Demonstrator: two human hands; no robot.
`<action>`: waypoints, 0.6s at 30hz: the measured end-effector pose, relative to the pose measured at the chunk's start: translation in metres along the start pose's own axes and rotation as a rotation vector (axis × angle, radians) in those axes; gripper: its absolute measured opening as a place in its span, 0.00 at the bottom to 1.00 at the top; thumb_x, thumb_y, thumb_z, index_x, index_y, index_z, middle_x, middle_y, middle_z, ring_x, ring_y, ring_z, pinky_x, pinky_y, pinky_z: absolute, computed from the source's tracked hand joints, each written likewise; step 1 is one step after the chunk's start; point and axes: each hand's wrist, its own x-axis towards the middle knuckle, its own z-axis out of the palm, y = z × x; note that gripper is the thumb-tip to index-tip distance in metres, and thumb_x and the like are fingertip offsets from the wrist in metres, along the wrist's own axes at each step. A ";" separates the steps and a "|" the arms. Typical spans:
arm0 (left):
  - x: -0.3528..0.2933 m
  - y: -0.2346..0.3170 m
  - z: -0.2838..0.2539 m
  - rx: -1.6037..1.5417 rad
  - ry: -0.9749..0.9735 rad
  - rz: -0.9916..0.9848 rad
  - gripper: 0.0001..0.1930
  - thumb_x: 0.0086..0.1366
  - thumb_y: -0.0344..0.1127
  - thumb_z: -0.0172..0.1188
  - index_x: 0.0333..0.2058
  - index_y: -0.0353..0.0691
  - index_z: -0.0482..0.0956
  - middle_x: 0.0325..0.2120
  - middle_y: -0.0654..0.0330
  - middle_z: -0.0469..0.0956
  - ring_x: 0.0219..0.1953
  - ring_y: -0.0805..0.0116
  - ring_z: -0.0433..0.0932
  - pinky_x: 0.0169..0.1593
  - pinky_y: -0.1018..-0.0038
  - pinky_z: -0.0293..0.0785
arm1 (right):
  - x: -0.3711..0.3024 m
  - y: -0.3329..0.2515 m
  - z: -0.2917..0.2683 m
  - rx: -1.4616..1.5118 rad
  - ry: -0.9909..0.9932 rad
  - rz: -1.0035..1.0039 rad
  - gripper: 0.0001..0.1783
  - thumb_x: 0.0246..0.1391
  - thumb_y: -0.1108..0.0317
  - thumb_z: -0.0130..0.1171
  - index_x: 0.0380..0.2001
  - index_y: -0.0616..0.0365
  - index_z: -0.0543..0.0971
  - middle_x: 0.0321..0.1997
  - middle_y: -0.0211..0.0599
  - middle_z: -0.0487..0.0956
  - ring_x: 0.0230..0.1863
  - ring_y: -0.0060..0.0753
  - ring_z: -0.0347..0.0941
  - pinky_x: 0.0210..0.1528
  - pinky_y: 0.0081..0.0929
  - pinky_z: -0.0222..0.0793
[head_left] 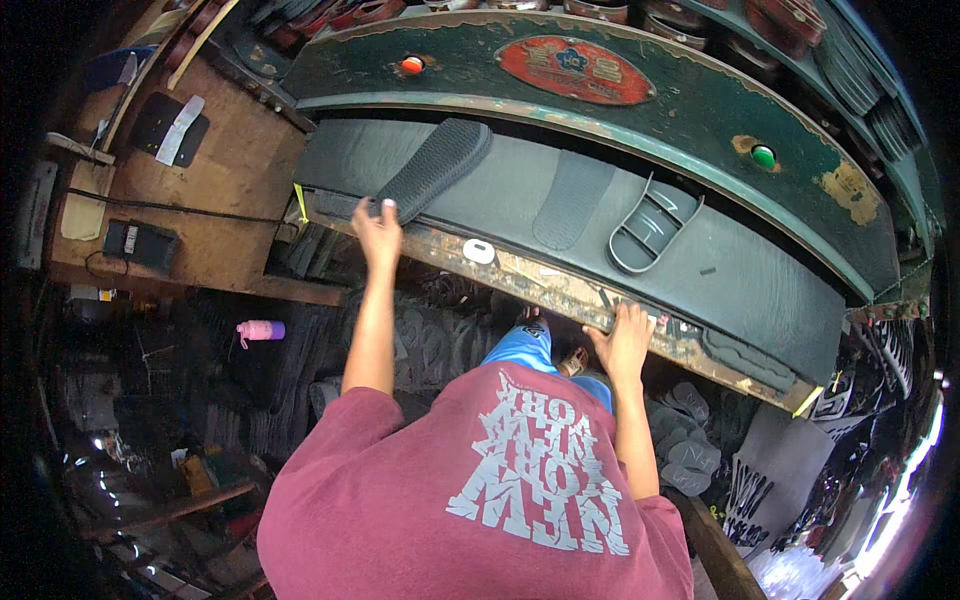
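My left hand (378, 232) pinches the near end of a dark, textured shoe sole (440, 165), which slants away to the right across the grey rubber sheet (765, 305). My right hand (622, 335) rests on the worn front edge of the bench, fingers spread over it and holding nothing. Between the hands, farther back, a flat sole-shaped piece (573, 200) lies on the sheet. To its right stands a sole-shaped cutting die (655, 225) with crossbars inside. A small white rounded object (479, 251) sits on the wooden edge (540, 275).
Behind the sheet runs a green press beam (460, 75) with a red button (412, 65) and a green button (764, 155). A wooden table (240, 150) stands at left, with a dark pouch (140, 247) and cable. Below are a pink bottle (262, 330) and sole offcuts (690, 450).
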 end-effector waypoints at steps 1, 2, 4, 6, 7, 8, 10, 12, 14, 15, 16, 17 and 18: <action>0.033 -0.009 0.003 0.149 -0.039 -0.216 0.39 0.67 0.54 0.66 0.63 0.25 0.66 0.61 0.37 0.68 0.62 0.45 0.71 0.60 0.64 0.71 | 0.000 0.000 0.000 -0.004 0.015 -0.002 0.36 0.36 0.53 0.80 0.46 0.60 0.77 0.46 0.45 0.75 0.53 0.52 0.69 0.57 0.49 0.62; 0.054 -0.019 0.001 0.038 -0.271 -0.400 0.42 0.66 0.56 0.67 0.64 0.25 0.65 0.63 0.37 0.67 0.64 0.46 0.70 0.60 0.63 0.71 | 0.002 -0.001 -0.001 -0.011 0.001 0.013 0.36 0.36 0.53 0.81 0.46 0.60 0.77 0.46 0.45 0.75 0.53 0.52 0.69 0.56 0.49 0.61; 0.071 -0.035 -0.001 -0.213 -0.486 -0.678 0.45 0.64 0.58 0.69 0.64 0.26 0.65 0.62 0.42 0.69 0.63 0.50 0.71 0.58 0.61 0.74 | 0.004 -0.001 -0.004 -0.022 -0.007 -0.001 0.36 0.34 0.53 0.81 0.45 0.59 0.77 0.45 0.45 0.75 0.53 0.52 0.69 0.57 0.48 0.61; 0.075 -0.032 -0.006 -0.371 -0.648 -0.754 0.34 0.65 0.57 0.69 0.61 0.43 0.72 0.51 0.59 0.80 0.50 0.66 0.79 0.46 0.66 0.80 | 0.006 -0.002 -0.007 -0.030 0.027 -0.006 0.36 0.33 0.53 0.82 0.44 0.59 0.77 0.45 0.45 0.75 0.53 0.51 0.69 0.58 0.47 0.60; 0.074 -0.023 -0.008 -0.646 -0.698 -0.853 0.31 0.65 0.53 0.71 0.59 0.45 0.72 0.52 0.59 0.79 0.48 0.65 0.80 0.42 0.64 0.82 | 0.008 -0.003 -0.009 -0.015 -0.032 0.022 0.35 0.33 0.54 0.82 0.43 0.58 0.77 0.45 0.45 0.74 0.52 0.51 0.69 0.58 0.48 0.60; 0.070 -0.010 -0.019 -0.796 -0.734 -0.948 0.27 0.65 0.47 0.71 0.58 0.46 0.73 0.51 0.59 0.81 0.45 0.64 0.82 0.37 0.64 0.84 | 0.007 -0.004 -0.010 0.015 -0.010 0.016 0.34 0.33 0.54 0.82 0.43 0.57 0.77 0.44 0.44 0.74 0.52 0.51 0.69 0.58 0.48 0.60; 0.062 0.028 -0.034 -0.927 -0.703 -0.928 0.21 0.66 0.43 0.69 0.53 0.46 0.74 0.45 0.60 0.82 0.41 0.63 0.83 0.33 0.67 0.83 | 0.007 -0.006 -0.011 0.048 -0.027 0.041 0.32 0.33 0.55 0.82 0.40 0.57 0.78 0.43 0.44 0.75 0.52 0.51 0.69 0.59 0.48 0.60; 0.070 0.078 -0.056 -0.912 -0.690 -0.780 0.19 0.65 0.46 0.70 0.51 0.50 0.76 0.48 0.63 0.80 0.44 0.66 0.80 0.36 0.65 0.78 | 0.008 -0.009 -0.013 0.045 -0.042 0.071 0.29 0.34 0.56 0.81 0.39 0.56 0.79 0.43 0.44 0.75 0.52 0.52 0.70 0.60 0.48 0.59; 0.081 0.131 -0.083 -0.982 -0.583 -0.661 0.17 0.65 0.47 0.68 0.48 0.49 0.78 0.46 0.63 0.81 0.44 0.65 0.80 0.35 0.65 0.79 | 0.009 -0.013 -0.018 0.072 -0.088 0.080 0.29 0.35 0.56 0.81 0.40 0.55 0.80 0.44 0.45 0.76 0.52 0.52 0.70 0.60 0.48 0.59; 0.090 0.158 -0.097 -1.025 -0.517 -0.619 0.16 0.64 0.47 0.68 0.47 0.49 0.79 0.45 0.63 0.82 0.43 0.65 0.81 0.34 0.65 0.79 | 0.012 -0.015 -0.023 0.082 -0.101 0.084 0.29 0.35 0.56 0.81 0.41 0.55 0.80 0.44 0.45 0.76 0.52 0.52 0.70 0.60 0.48 0.60; 0.099 0.184 -0.110 -1.108 -0.494 -0.532 0.17 0.64 0.47 0.67 0.48 0.49 0.79 0.45 0.63 0.82 0.43 0.65 0.81 0.33 0.67 0.79 | 0.014 -0.018 -0.030 0.082 -0.172 0.123 0.30 0.37 0.57 0.81 0.44 0.56 0.81 0.47 0.47 0.77 0.55 0.53 0.72 0.60 0.48 0.63; 0.111 0.207 -0.120 -1.168 -0.399 -0.530 0.17 0.64 0.47 0.67 0.48 0.49 0.79 0.45 0.63 0.82 0.43 0.65 0.81 0.33 0.69 0.79 | 0.018 -0.021 -0.039 0.141 -0.211 0.120 0.31 0.38 0.57 0.81 0.45 0.57 0.80 0.48 0.48 0.78 0.55 0.54 0.72 0.60 0.48 0.64; 0.128 0.229 -0.131 -1.274 -0.434 -0.529 0.17 0.65 0.46 0.66 0.48 0.46 0.79 0.44 0.62 0.83 0.43 0.64 0.82 0.32 0.71 0.79 | 0.022 -0.024 -0.050 0.201 -0.252 0.121 0.31 0.38 0.58 0.80 0.46 0.59 0.80 0.49 0.49 0.78 0.56 0.55 0.72 0.59 0.48 0.66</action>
